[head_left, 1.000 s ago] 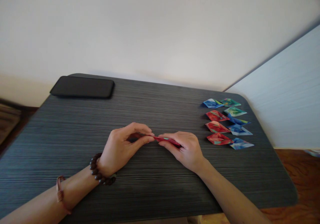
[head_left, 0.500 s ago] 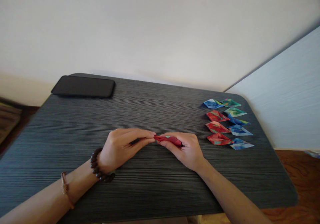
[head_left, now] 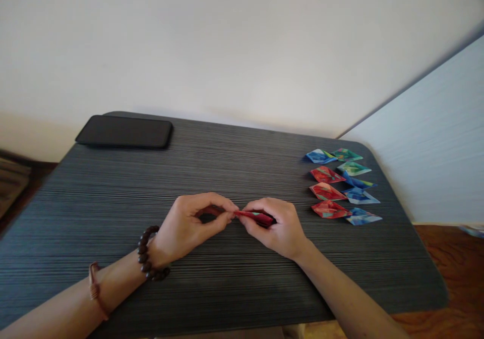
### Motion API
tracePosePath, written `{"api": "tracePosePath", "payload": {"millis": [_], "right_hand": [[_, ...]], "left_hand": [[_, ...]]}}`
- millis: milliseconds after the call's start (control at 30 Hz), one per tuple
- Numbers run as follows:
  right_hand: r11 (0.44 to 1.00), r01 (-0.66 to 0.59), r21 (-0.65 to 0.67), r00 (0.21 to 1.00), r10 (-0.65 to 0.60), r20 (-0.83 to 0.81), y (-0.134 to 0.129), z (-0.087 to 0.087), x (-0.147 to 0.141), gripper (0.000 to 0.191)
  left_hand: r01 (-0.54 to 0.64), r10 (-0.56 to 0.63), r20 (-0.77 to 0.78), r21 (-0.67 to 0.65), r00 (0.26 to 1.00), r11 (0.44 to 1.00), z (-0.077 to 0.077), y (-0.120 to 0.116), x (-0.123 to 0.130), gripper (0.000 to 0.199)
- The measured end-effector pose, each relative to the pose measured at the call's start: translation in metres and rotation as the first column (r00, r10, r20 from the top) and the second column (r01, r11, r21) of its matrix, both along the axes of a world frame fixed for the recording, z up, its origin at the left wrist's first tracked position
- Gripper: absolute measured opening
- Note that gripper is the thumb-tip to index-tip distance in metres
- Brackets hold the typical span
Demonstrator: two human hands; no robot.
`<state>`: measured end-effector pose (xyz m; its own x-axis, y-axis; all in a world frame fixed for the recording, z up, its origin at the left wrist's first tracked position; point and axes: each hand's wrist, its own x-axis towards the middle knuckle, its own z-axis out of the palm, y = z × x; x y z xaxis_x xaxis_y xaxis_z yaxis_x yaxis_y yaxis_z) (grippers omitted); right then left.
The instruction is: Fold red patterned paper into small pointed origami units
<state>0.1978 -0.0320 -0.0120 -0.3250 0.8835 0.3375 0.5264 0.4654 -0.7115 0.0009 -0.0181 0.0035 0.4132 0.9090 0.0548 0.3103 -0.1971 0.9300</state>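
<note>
A small folded red paper piece (head_left: 260, 218) with a bit of green is held between both hands, above the middle of the dark table. My left hand (head_left: 196, 220) pinches its narrow left tip between thumb and fingertips. Around its wider body my right hand (head_left: 278, 226) is closed, with thumb and index finger near the same tip. The right hand's other fingers are partly hidden. Dark beads and a thin copper-coloured bracelet circle my left wrist and forearm.
On the right of the table (head_left: 212, 162) lie folded papers in two columns: several red (head_left: 328, 209), blue (head_left: 363, 217) and green ones (head_left: 354, 168). A flat black case-like object (head_left: 124, 131) rests at the back left. A pale wall (head_left: 227, 41) stands behind.
My left hand's wrist and knuckles have shifted slightly right, and its fingers arch more, leaving a wider gap behind the pinch. The red paper's tip sits slightly lower. Both hands keep hold.
</note>
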Motion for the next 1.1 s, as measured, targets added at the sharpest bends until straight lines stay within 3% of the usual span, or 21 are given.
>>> {"api": "tracePosePath", "payload": {"millis": [133,300,400,500,600,733,933,1100], "right_hand": [[1.0,0.013,-0.009,1.0,-0.013,0.006,0.0,-0.001,0.001,0.013],[1.0,0.001,-0.008,1.0,-0.001,-0.01,-0.001,0.0,0.0,0.01],[1.0,0.001,0.011,1.0,-0.001,-0.019,-0.001,0.0,-0.001,0.008],[0.999,-0.006,0.037,1.0,0.007,-0.011,-0.001,-0.001,-0.001,0.007],[0.998,-0.019,0.063,1.0,0.019,0.008,0.0,-0.003,0.0,0.006],[0.994,-0.044,0.096,0.999,0.043,0.018,0.0,-0.004,0.001,0.006],[0.994,-0.045,0.102,0.999,0.043,0.02,0.0,-0.003,0.001,0.005],[0.992,-0.059,0.107,0.998,0.057,0.025,-0.001,-0.003,0.001,0.006]], "left_hand": [[-0.031,0.047,-0.114,0.134,0.992,0.991,-0.002,-0.003,-0.001,0.006],[0.006,0.032,-0.141,0.262,0.99,0.965,-0.002,-0.004,-0.004,0.006],[0.003,0.014,-0.112,0.151,0.994,0.989,0.0,-0.002,-0.003,0.007],[-0.002,0.002,-0.003,-0.081,1.0,0.997,0.001,0.001,-0.001,0.011],[0.046,-0.02,0.101,-0.265,0.995,0.963,0.001,0.004,0.0,0.015],[0.103,-0.059,0.123,-0.386,0.991,0.917,0.0,0.007,0.0,0.016],[0.116,-0.072,0.121,-0.41,0.99,0.905,-0.001,0.007,-0.001,0.016],[0.15,-0.166,-0.058,-0.216,0.985,0.965,-0.006,0.005,-0.006,0.017]]}}
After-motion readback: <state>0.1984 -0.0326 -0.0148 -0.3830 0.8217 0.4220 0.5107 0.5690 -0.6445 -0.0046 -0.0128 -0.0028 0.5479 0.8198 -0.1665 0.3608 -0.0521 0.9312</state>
